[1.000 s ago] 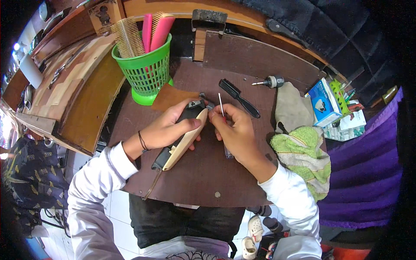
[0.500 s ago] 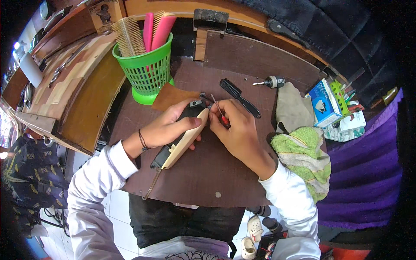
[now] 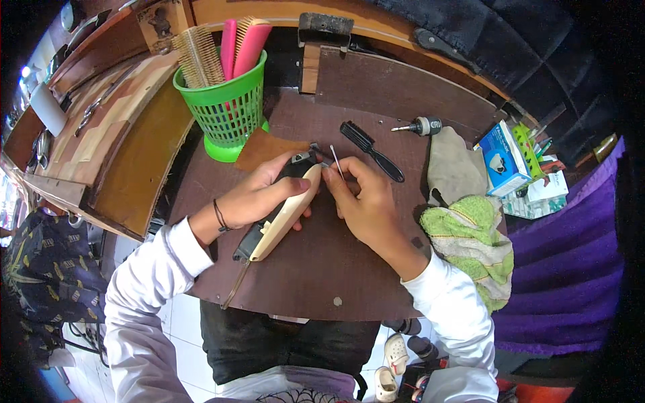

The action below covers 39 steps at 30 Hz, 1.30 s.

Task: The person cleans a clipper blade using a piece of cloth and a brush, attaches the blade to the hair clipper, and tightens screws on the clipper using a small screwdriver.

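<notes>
clippers (image 3: 285,215) in left hand (image 3: 252,199), cord (image 3: 236,283) reaching table's near edge (image 3: 302,312)

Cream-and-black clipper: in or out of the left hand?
In: the left hand grips the clipper, its thumb lying on the cream casing.

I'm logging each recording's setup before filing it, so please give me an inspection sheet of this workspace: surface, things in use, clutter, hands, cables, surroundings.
Surface: brown table, pale spot near its near edge.
Things in use: black-and-cream clipper; slim metal-shafted tool, handle hidden.
Clutter: green basket of brushes and combs, black brush, dark-handled driver, grey cloth, green-and-grey towel, blue box.
Hands: left hand grips the clipper; right hand pinches the tool near the clipper's head.
Cables: cord from the clipper's rear to the table's near edge.
Surroundings: purple curtain at right; pale clogs below.
</notes>
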Available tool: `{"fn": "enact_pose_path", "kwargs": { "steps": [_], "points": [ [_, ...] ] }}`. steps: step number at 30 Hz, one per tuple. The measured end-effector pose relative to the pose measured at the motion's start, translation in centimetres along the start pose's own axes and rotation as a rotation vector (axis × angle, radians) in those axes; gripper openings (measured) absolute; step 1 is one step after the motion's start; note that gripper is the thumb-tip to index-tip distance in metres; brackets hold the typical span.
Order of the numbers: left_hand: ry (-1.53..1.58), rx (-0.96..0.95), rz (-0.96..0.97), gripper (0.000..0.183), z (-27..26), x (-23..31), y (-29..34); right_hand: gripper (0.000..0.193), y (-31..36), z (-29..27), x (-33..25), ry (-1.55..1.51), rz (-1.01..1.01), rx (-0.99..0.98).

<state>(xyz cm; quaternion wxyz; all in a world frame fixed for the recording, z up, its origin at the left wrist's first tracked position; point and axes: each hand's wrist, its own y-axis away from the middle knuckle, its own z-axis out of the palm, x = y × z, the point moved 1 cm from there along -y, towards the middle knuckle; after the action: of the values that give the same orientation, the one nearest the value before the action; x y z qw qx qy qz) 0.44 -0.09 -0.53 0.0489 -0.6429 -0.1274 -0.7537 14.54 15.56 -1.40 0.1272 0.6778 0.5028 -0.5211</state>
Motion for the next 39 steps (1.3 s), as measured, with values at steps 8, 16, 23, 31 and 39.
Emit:
{"fn": "enact_pose_path", "kwargs": {
  "steps": [8, 16, 23, 31, 39],
  "points": [
    [-0.016, -0.004, -0.009, 0.049, 0.2, 0.3, 0.1, 0.017, -0.1, -0.3, -1.0, -0.209, 0.169, -0.043],
    [-0.015, -0.011, -0.006, 0.049, 0.2, 0.3, 0.3, 0.021, 0.1, 0.1, -0.1, -0.213, 0.206, -0.079],
    [0.026, 0.015, -0.013, 0.049, -0.1, -0.1, 0.1, 0.02, 0.0, 0.2, -0.2, -0.187, 0.117, -0.03],
    [-0.009, 0.009, -0.013, 0.052, 0.1, 0.1, 0.0, 0.02, 0.3, 0.5, 0.1, -0.217, 0.236, -0.06],
    [0.023, 0.021, -0.025, 0.046, 0.0, 0.1, 0.1, 0.018, 0.0, 0.2, -0.5, -0.268, 0.208, -0.069]
  ]
}}
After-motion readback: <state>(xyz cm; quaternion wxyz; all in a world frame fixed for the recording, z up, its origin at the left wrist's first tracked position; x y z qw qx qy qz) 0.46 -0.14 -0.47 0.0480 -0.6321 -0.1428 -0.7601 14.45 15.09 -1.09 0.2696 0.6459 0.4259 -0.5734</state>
